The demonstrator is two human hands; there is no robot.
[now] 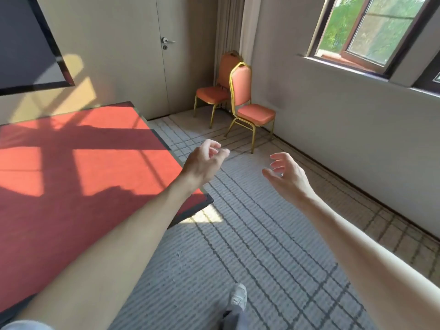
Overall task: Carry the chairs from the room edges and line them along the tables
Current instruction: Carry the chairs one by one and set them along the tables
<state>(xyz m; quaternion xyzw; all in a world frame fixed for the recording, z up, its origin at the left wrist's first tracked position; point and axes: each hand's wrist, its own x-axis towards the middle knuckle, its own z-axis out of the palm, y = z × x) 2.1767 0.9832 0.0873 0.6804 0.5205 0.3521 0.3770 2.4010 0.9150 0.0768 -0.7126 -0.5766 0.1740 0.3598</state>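
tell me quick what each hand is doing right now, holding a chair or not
Left hand: open, fingers loosely curled, holding nothing.
Right hand: open, fingers loosely curled, holding nothing.

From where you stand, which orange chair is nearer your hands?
The front chair, by the window wall; the other chair stands behind it in the corner beside the curtain.

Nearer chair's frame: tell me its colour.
Gold, running round the orange padding of the nearer chair; the head view shows it best.
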